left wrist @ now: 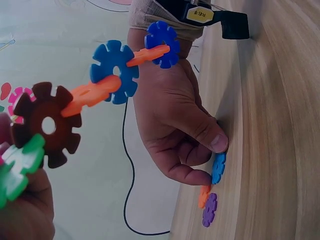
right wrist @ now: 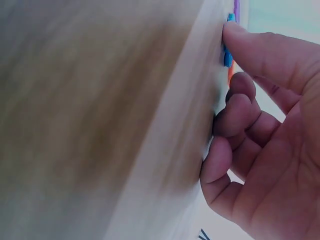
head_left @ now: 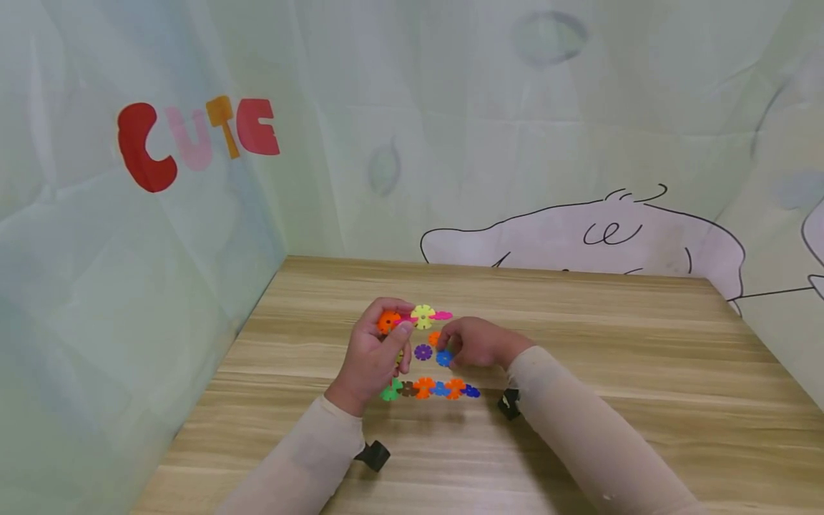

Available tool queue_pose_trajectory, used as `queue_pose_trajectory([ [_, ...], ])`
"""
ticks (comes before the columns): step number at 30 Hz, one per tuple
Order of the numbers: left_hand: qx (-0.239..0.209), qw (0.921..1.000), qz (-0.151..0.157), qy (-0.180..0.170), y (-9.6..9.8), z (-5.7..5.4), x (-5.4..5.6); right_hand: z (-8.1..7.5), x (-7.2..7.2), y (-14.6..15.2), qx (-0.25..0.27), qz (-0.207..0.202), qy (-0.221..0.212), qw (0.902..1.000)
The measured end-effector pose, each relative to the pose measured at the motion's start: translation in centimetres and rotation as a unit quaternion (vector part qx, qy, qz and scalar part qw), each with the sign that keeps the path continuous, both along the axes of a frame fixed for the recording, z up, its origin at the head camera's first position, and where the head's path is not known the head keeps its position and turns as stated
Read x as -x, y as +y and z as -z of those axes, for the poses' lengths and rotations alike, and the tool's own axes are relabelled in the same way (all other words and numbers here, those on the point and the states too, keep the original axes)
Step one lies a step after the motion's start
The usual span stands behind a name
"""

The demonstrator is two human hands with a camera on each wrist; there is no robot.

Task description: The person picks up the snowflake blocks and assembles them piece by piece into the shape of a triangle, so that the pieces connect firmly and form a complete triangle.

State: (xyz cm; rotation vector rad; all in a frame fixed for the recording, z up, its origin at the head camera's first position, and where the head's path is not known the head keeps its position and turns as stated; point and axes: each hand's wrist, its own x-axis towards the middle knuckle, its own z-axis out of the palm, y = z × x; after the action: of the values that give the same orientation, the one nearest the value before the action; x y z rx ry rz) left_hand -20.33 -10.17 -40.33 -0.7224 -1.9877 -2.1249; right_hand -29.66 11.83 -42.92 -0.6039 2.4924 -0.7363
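My left hand grips a chain of interlocking notched plastic discs above the table. One run of it shows an orange disc, a yellow disc and pink ones. Another run has a green disc, a brown disc, orange pieces, a blue disc and a dark blue disc. Down at the tabletop, my right hand pinches a loose blue disc between thumb and finger. Beside that lie a loose purple disc and a loose orange disc.
The wood-grain table spreads around both hands. Fabric walls stand at its back and sides, with CUTE letters on the left one. A black wrist camera juts below the left sleeve, and another below the right.
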Motion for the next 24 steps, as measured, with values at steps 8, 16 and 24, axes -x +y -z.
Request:
queue_pose_trajectory([
  [8,-0.005,1.0,0.004,0.007,-0.1,0.1,0.1,0.0,0.0,-0.1,-0.018,0.002,0.021,0.9996],
  [16,-0.006,1.0,-0.002,0.005,-0.2,0.1,0.2,-2.3,-0.3,1.2,0.118,0.045,0.059,0.9902],
  [24,-0.009,0.9998,-0.013,0.007,-0.3,0.0,0.2,-5.2,-2.4,2.6,0.358,0.023,0.072,0.9306],
])
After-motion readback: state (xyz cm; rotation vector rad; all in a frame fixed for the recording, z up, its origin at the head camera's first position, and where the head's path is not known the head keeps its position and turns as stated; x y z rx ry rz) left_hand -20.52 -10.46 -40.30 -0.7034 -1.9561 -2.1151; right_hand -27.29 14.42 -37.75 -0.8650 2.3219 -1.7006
